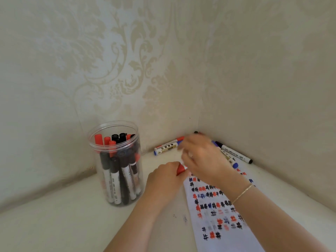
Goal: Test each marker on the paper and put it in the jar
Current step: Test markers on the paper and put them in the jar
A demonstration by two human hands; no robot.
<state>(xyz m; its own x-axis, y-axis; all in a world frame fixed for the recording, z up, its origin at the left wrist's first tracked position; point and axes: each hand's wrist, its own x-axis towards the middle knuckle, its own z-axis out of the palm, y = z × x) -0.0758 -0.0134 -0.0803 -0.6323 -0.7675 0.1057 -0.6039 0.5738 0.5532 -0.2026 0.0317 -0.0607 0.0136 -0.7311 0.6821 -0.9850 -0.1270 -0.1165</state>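
A clear plastic jar (113,124) stands at the left and holds several red and black markers upright. A white paper (227,244) covered in red, black and blue hash marks runs from the corner to the bottom edge. Above the paper's far end, my left hand (163,180) grips the red end of a red marker (181,169). My right hand (201,159), blurred by motion, meets the marker's white barrel from the right, and the rest of the marker is hidden under it.
Loose markers lie along the walls in the corner: a red and a blue one (167,147) at the back, a black one (234,153) at the right. A blue cap (235,165) lies by the paper. Wallpapered walls close off the white tabletop (72,220) on two sides.
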